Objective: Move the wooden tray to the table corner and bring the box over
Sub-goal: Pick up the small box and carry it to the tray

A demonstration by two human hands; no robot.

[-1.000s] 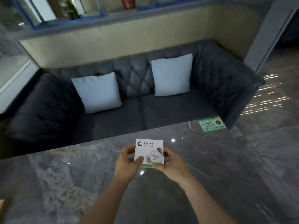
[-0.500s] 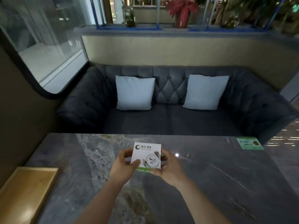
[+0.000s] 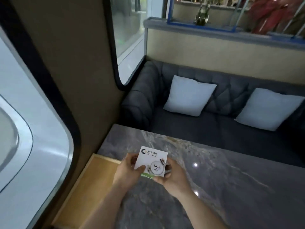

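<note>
View has swung left since the earlier frame: the wooden tray [image 3: 92, 184] now fills the desk's [image 3: 231, 187] wall-side edge. Left hand [image 3: 127, 171] and right hand [image 3: 171, 178] clasp the box [image 3: 151, 161] above the tray's inner rim. Risk: the fingers grip only its edges, so tilting could slip it.

- Dim, bluish indoor light; pale daylight enters through the window [image 3: 130, 30] at left.
- A small glare spot shines on the glossy desk [image 3: 195, 164].
- Wide-angle distortion bends the edges.
- Slight blur throughout, strongest at the left.
</note>
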